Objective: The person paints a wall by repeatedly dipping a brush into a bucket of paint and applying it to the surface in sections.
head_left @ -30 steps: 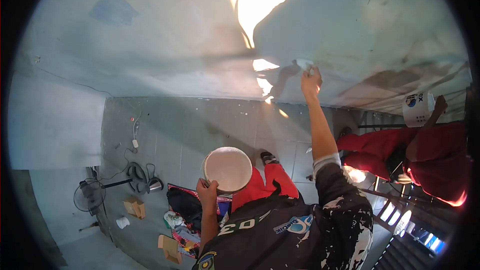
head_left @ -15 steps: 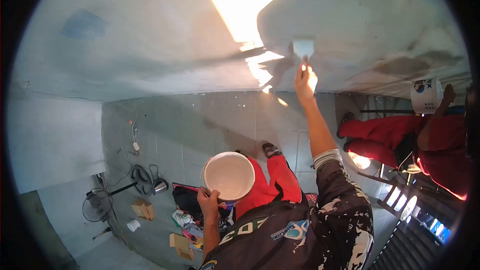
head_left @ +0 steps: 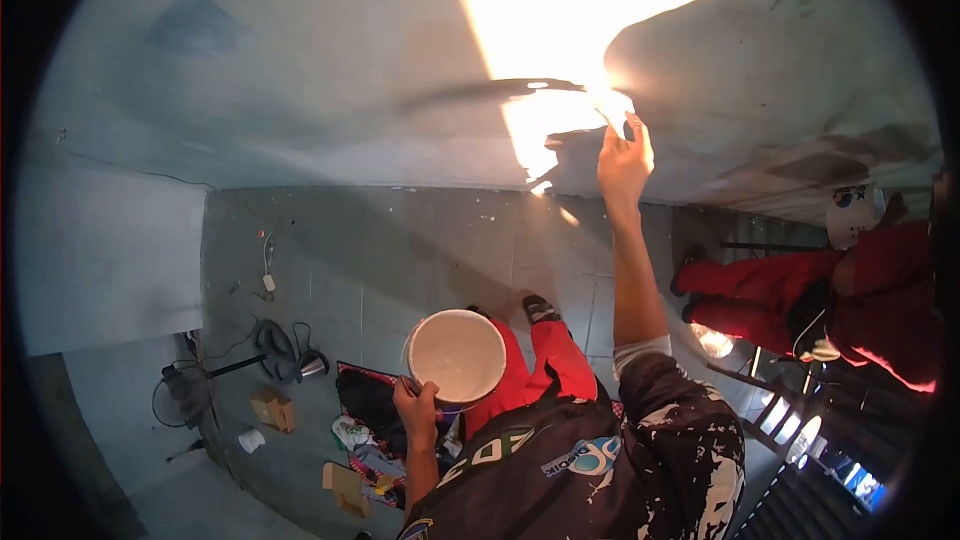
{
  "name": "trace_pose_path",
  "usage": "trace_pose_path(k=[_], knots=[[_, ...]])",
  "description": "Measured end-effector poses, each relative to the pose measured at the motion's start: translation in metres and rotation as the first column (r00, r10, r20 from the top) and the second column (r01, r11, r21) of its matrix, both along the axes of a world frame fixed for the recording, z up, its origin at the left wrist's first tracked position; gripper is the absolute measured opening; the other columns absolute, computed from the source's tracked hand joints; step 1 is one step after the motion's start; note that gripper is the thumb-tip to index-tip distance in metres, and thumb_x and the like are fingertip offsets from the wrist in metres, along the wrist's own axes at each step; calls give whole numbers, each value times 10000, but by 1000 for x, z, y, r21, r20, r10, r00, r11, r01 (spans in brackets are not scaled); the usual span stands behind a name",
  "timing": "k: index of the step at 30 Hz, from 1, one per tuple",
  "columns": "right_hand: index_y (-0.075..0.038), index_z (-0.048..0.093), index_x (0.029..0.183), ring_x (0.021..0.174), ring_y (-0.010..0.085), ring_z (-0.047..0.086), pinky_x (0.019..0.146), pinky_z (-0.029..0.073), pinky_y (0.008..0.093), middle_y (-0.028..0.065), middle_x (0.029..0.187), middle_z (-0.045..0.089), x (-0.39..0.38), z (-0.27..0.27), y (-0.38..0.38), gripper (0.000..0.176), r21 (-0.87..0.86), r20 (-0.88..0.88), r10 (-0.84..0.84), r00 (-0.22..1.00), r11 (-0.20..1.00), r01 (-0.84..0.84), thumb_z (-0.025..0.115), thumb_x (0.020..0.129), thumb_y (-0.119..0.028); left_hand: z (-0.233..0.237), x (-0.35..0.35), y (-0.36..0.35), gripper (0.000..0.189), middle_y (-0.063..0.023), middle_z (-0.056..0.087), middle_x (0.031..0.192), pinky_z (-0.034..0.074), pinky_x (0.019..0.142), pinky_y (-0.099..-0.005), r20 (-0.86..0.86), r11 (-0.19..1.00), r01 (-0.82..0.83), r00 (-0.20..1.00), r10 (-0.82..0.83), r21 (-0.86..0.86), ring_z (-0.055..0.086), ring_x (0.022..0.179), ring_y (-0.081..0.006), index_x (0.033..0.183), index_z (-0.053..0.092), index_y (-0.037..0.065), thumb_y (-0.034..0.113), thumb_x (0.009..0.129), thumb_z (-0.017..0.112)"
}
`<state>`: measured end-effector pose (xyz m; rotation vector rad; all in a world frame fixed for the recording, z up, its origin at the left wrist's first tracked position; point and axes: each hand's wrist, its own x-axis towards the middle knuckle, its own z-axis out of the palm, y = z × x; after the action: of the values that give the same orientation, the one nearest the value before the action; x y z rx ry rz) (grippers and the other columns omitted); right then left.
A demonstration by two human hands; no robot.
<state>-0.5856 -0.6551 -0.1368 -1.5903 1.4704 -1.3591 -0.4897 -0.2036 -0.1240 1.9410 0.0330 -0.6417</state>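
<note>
My right hand (head_left: pixel 627 165) is raised to the wall (head_left: pixel 330 70), its fingers closed around a wide paintbrush (head_left: pixel 612 102). Bright sunlight washes out the brush head against the wall. Low in front of my body, my left hand (head_left: pixel 416 405) grips the near left side of a round white bucket (head_left: pixel 457 352). Its pale interior faces up at me.
On the right, a person in red (head_left: pixel 770 285) is beside another white bucket (head_left: pixel 850 217). A fan (head_left: pixel 185 392), a kettle (head_left: pixel 312 366), a cardboard box (head_left: pixel 272 408) and a cloth pile (head_left: pixel 370 435) lie at left. Dark slatted furniture (head_left: pixel 800 410) stands at lower right.
The paintbrush has moved into the sunlit patch and tilted left, with my right hand turning along. The bright patch appears further right in view. My left hand keeps the bucket nearly in place.
</note>
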Motion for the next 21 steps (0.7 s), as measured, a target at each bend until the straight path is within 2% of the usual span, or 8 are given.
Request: trace_pose_path(k=[4, 6, 8, 10, 12, 16, 18, 21], knots=[[58, 582, 1135, 463, 71, 456, 459, 380, 264, 44, 620, 539, -1, 37, 18, 238, 12, 157, 44, 987, 999, -47, 567, 934, -70, 6, -6, -5, 195, -15, 535, 789, 411, 635, -256, -12, 999, -41, 999, 41, -14, 490, 678, -106, 870, 548, 11, 0, 679, 585], [59, 576, 1165, 429, 14, 356, 418, 301, 213, 6, 616, 495, 10, 2, 7, 250, -219, 101, 24, 995, 976, -2, 548, 956, -76, 7, -9, -3, 198, -18, 542, 795, 418, 642, -260, -24, 996, -75, 997, 73, -49, 494, 680, -111, 874, 552, 7, 4, 679, 587], [32, 555, 1201, 432, 125, 452, 451, 368, 294, 66, 524, 472, 15, -52, 1, 286, -179, 86, 82, 993, 982, -65, 534, 947, -98, -4, -8, 3, 213, -20, 548, 804, 429, 652, -272, 25, 992, -85, 996, 87, -90, 499, 683, -121, 889, 555, 4, 10, 679, 590], [8, 554, 1220, 596, 298, 608, 599, 488, 399, 167, 678, 604, 21, -125, -9, 304, -352, -256, 4, 967, 931, -97, 482, 961, -133, -8, -7, 10, 216, -26, 555, 811, 437, 673, -277, 38, 995, -70, 997, 73, -65, 523, 707, -131, 900, 557, 2, 7, 686, 588], [-7, 553, 1220, 884, 418, 624, 780, 495, 483, 231, 929, 658, 14, -173, 2, 332, 60, -313, 209, 927, 978, -201, 479, 946, -179, -14, -2, 16, 220, -32, 562, 818, 445, 694, -281, 53, 996, -73, 996, 75, -42, 546, 730, -142, 911, 559, 0, 3, 693, 585], [-16, 554, 1179, 1027, 437, 599, 858, 475, 488, 262, 1060, 642, -6, -222, 34, 370, 448, -318, 466, 825, 841, -303, 561, 881, -235, -13, -10, 22, 172, -18, 517, 765, 402, 599, -281, 8, 981, -192, 981, 192, -26, 486, 646, -123, 839, 530, 23, 9, 683, 603], [-13, 559, 1132, 920, 409, 644, 824, 494, 435, 224, 985, 671, -5, -228, 60, 395, 427, -242, 503, 830, 823, -374, 631, 849, -278, -4, -5, 24, 168, -13, 503, 744, 387, 573, -283, 32, 968, -246, 968, 248, -43, 464, 621, -118, 815, 517, 30, 13, 676, 612], [-20, 566, 1125, 634, 250, 610, 583, 485, 364, 132, 794, 642, -6, -244, 87, 396, 369, -189, 650, 736, 742, -560, 686, 829, -253, -20, -5, 30, 189, -25, 496, 733, 417, 604, -300, 134, 973, -217, 969, 206, 77, 480, 655, -131, 805, 490, 14, 61, 679, 624]])
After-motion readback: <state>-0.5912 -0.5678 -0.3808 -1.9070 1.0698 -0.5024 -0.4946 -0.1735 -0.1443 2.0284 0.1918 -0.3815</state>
